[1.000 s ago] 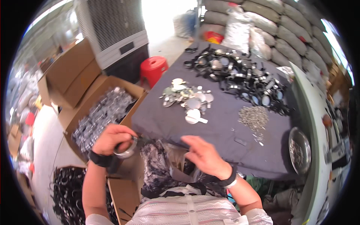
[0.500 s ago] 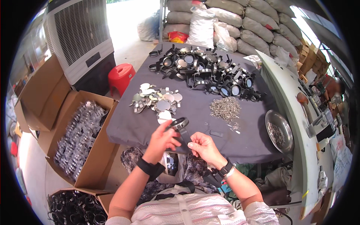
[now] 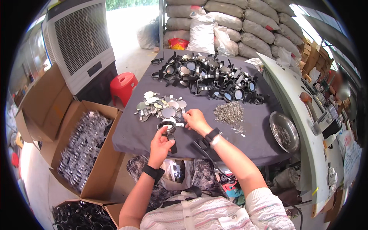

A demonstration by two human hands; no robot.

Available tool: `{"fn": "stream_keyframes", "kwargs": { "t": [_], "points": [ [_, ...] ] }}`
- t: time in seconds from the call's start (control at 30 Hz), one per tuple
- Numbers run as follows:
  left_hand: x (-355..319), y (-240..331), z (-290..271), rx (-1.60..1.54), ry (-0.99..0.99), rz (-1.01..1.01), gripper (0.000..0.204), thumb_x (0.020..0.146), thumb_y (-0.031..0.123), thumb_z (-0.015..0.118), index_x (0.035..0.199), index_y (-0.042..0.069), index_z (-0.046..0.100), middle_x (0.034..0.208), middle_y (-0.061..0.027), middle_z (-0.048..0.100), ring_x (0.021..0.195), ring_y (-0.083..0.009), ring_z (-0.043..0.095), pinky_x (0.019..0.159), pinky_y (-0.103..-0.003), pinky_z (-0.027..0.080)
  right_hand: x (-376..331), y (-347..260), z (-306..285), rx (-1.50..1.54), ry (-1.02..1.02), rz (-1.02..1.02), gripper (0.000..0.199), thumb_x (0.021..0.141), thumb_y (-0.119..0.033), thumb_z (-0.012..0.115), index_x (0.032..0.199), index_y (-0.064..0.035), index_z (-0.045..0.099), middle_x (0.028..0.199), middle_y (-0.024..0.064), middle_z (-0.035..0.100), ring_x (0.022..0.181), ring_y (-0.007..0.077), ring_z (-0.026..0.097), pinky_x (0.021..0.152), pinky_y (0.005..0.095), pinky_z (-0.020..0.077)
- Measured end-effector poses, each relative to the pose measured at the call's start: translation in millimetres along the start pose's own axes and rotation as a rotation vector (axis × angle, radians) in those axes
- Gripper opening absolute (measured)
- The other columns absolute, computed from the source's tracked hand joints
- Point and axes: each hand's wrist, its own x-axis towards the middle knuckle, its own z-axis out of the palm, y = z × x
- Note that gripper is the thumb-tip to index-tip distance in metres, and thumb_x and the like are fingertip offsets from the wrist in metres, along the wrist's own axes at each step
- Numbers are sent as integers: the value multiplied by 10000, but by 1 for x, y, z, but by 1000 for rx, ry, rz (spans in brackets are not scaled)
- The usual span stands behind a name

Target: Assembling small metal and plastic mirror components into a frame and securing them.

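My left hand (image 3: 159, 147) is closed on a black ring-shaped part with a flat stem (image 3: 173, 145); the ring points away from me and the stem hangs down beside my thumb. My right hand (image 3: 196, 122) reaches to the right edge of a pile of flat silvery discs with small tabs (image 3: 168, 112). Its fingers are curled with the tips apart, and I see nothing held between them. Beyond the discs lies a large heap of black ring parts (image 3: 207, 74), many with silvery or bluish round faces. Right of my right hand is a pile of small metal pieces (image 3: 229, 113).
A steel bowl (image 3: 284, 132) with small metal pieces sits at the table's right edge, beside a pale bench (image 3: 280, 78). On the left are a carton of plastic-wrapped parts (image 3: 100, 163), a red stool (image 3: 123, 84) and an air cooler (image 3: 82, 42). Sacks (image 3: 226, 19) are stacked behind.
My right hand has let go of the black part's stem and moved up to the discs. My left hand has come slightly left and lower, now gripping the part.
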Motion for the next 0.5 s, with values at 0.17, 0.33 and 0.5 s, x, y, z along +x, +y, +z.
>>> {"fn": "stream_keyframes", "kwargs": {
  "t": [0.17, 0.33, 0.5],
  "points": [
    [-2, -2, 0, -17, 21, 17, 595, 818, -9, 612, 1366, 30, 382, 955, -52, 599, 713, -50, 551, 566, -190, 463, 28, 4, 18, 127, -105, 173, 184, 867, -117, 579, 841, 61, 614, 682, 81, 618, 504, 141, 582, 406, 273, 456],
    [-2, -6, -4, -46, 29, 30, 579, 840, 15, 607, 1371, 21, 374, 980, -58, 606, 728, -46, 552, 566, -189, 457, 30, -3, 13, 378, 18, 210, 96, 835, -58, 575, 770, 10, 595, 656, 64, 608, 511, 123, 567, 418, 242, 433],
    [1, -7, 4, -48, -17, 50, 607, 837, 10, 617, 1383, 13, 352, 975, -55, 609, 728, -44, 551, 555, -187, 441, 8, -13, -26, 42, 277, -69, 77, 803, -64, 572, 814, 9, 594, 635, 51, 595, 507, 113, 566, 425, 265, 444]
  ]
}}
